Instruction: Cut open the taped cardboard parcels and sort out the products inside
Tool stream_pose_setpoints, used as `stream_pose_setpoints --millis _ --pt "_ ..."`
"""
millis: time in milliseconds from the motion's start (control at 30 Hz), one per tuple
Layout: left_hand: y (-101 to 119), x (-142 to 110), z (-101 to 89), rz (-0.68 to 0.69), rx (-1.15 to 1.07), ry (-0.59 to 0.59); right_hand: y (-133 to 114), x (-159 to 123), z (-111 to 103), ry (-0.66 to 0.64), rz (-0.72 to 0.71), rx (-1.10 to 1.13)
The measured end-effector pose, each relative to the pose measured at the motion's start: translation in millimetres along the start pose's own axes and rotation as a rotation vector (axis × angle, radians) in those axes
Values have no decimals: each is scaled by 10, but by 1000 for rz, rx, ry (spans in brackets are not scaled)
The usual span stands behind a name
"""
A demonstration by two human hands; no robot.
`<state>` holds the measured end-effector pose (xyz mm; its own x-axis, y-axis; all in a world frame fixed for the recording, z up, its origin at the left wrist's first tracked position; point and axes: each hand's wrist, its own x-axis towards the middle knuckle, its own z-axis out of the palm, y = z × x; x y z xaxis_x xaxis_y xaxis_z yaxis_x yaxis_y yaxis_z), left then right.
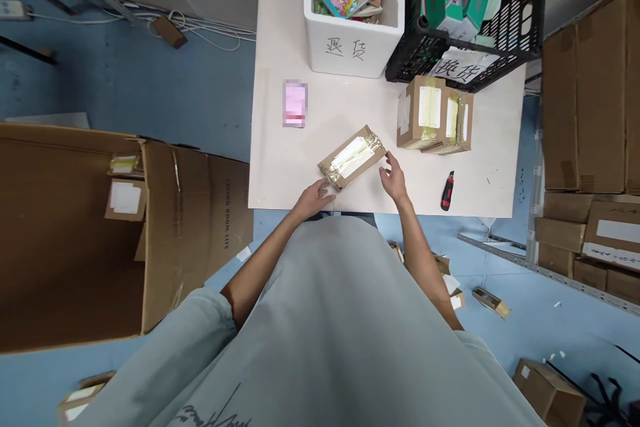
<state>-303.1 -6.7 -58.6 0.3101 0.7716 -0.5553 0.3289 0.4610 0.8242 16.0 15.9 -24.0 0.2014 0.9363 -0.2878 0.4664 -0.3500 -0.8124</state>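
Note:
A flat cardboard parcel (353, 156) with a white label and shiny clear tape lies slantwise over the white table near its front edge. My left hand (314, 199) has its fingers at the parcel's lower left corner, thumb below it. At the opposite, right end, my right hand (394, 178) takes the corner with its fingertips, the thumb a little lower. Whether the parcel rests fully on the tabletop I cannot tell. To the right of my right hand lies a red and black box cutter (447, 191).
Behind are taped cardboard boxes (434, 115), a white bin (354, 47) with colourful packs, and a black crate (470, 40) holding green boxes. A blurred pink item (295, 103) lies left. A big open carton (195, 214) stands left of the table (280, 180); stacked cartons (597, 100) stand right.

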Motion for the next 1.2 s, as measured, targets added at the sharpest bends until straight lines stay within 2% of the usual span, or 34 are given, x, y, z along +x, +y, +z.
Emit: stream_pose_setpoints --millis 133,333,467,567,633,733,900,1033,1200 --pt "-38 35 -28 47 68 54 92 -204 84 11 -12 -8" --pt "-149 49 -235 20 31 168 209 -750 227 14 71 59" --pt "-112 -3 -352 73 38 172 155 -1146 361 20 109 152" --pt "-42 -46 -419 107 37 169 53 -1319 395 45 120 250" --pt "-4 -38 -439 117 18 171 -4 -1329 386 73 124 298" --pt "18 43 -425 125 -16 146 -20 -1191 362 103 167 324" --pt "-45 176 -346 95 45 98 119 -917 368 55 246 375" --pt "-139 127 -303 14 76 55 261 -961 432 7 274 381" --pt "-193 57 -285 -14 58 61 430 -1051 576 20 339 318"
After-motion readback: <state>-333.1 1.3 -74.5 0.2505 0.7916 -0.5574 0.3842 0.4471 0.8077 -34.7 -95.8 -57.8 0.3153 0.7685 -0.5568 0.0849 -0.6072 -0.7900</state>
